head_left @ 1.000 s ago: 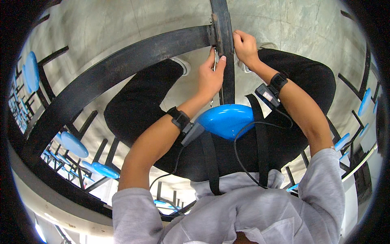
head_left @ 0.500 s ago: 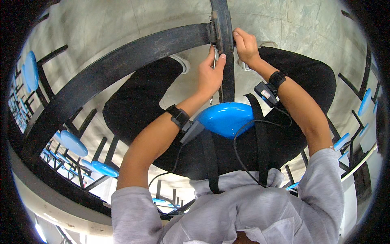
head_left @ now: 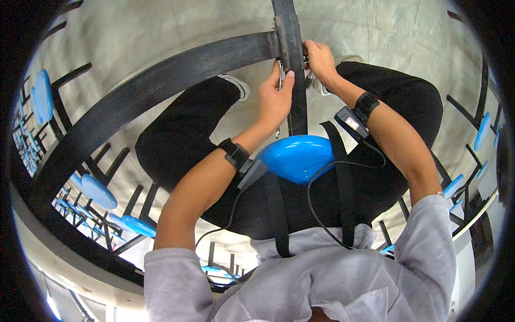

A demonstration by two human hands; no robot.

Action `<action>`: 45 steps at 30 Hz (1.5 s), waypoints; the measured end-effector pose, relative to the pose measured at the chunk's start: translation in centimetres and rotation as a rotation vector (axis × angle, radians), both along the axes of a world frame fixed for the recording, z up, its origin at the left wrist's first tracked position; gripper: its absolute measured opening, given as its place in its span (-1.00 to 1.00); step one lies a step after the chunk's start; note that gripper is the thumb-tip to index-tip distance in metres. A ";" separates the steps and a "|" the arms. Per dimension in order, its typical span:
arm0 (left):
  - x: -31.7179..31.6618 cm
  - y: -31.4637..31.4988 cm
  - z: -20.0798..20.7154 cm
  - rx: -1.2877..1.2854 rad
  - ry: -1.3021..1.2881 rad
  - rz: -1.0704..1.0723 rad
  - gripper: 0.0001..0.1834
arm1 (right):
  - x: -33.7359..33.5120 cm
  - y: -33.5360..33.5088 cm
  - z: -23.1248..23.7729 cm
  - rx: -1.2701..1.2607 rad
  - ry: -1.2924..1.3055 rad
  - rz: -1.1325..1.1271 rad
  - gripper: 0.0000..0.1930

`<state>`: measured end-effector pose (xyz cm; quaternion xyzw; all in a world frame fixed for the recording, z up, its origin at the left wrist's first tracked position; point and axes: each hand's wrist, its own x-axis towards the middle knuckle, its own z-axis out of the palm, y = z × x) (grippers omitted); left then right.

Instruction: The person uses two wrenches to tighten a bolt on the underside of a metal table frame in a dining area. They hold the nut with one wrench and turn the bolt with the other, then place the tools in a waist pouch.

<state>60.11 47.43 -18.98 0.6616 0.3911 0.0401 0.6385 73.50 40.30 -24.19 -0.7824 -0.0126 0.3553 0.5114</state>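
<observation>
My left hand (head_left: 274, 99) is closed around a slim silver wrench (head_left: 277, 132), whose lower end pokes out below the palm. Its upper end reaches the joint where a curved black metal beam (head_left: 177, 80) meets an upright black post (head_left: 290, 45). My left thumb lies along the post. On the post's right side, my right hand (head_left: 321, 63) is closed with curled fingers on a small dark metal piece against the post. A blurred dark shape shows just beneath those fingers; its kind is unclear. Bolt heads (head_left: 273, 24) stick out on the post's left.
A round blue seat (head_left: 298, 155) sits at the near end of the post, between my legs. Cabled black wrist devices (head_left: 236, 154) are strapped to both arms. More blue stools (head_left: 98, 191) on black frames stand left and right. A pale rounded table edge (head_left: 70, 273) curves at lower left.
My right hand has turned and shifted slightly, uncovering a dark metal piece at the post and a blurred shape below. My left hand keeps its hold on the wrench.
</observation>
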 end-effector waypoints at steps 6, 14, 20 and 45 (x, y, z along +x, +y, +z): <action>0.2 0.2 0.0 -0.112 0.038 0.030 -0.50 | 0.9 -0.9 -1.0 0.100 -0.237 0.209 -0.62; 0.0 0.6 -2.1 0.084 -0.059 0.043 -0.48 | 1.3 -0.5 -0.2 -0.004 0.188 0.128 -0.60; 0.6 0.3 -1.7 0.031 -0.040 0.022 -0.49 | -1.3 -2.9 -1.3 0.383 0.108 0.021 -0.63; 0.1 0.1 -0.2 0.059 0.009 -0.040 -0.45 | 0.3 -2.2 4.6 -0.139 0.499 0.218 -0.44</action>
